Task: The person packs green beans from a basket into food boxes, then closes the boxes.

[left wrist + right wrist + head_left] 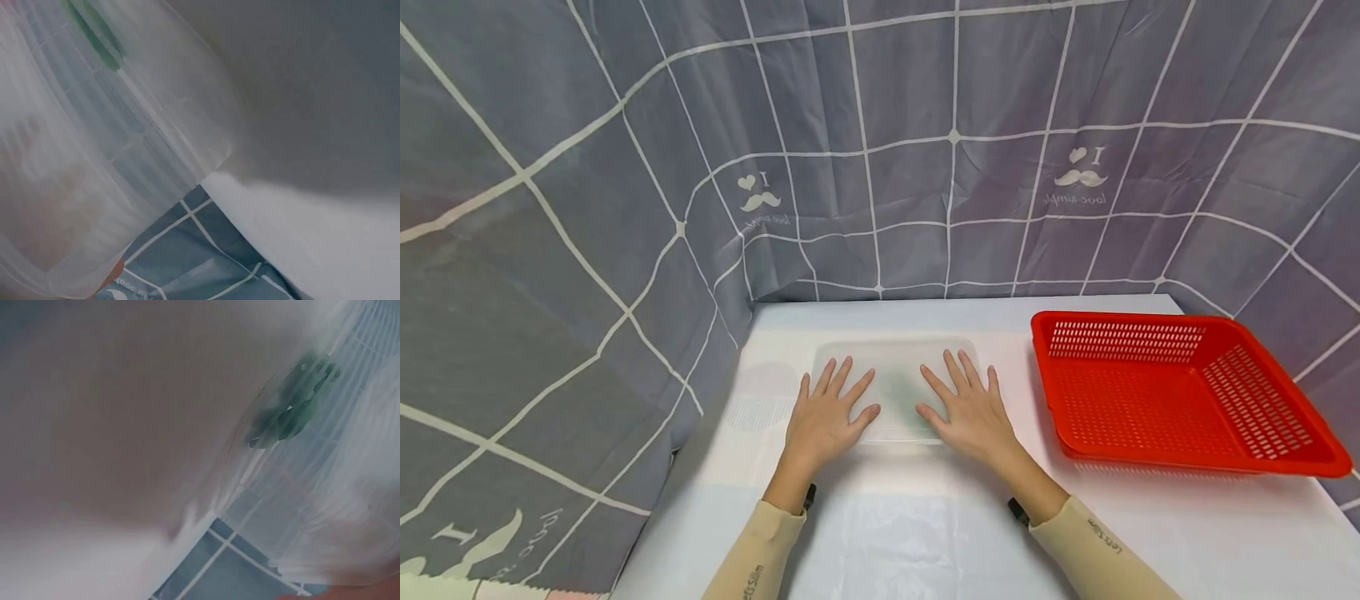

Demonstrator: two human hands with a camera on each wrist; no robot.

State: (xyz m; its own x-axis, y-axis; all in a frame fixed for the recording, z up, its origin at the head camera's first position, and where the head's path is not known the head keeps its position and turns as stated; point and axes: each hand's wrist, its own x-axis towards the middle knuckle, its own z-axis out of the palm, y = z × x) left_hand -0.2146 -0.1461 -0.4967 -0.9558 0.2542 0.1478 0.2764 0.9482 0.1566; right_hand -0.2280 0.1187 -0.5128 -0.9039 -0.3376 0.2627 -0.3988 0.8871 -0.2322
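Observation:
A translucent plastic box (895,354) stands on the white table in front of me. My left hand (825,422) rests over the left part of its top, palm down with the fingers spread. Over the right part lies my right hand (972,419), its fingers spread too. Neither hand grips anything. Through the box's ribbed wall, the right wrist view shows a dark green item (294,406) inside. A longer green shape (94,34) shows through the wall in the left wrist view. The frosted plastic blurs the contents.
To the right sits a red perforated plastic basket (1135,408) close to the table's right side. A grey curtain with white grid lines (910,183) hangs behind the white table (895,533) and down both its sides.

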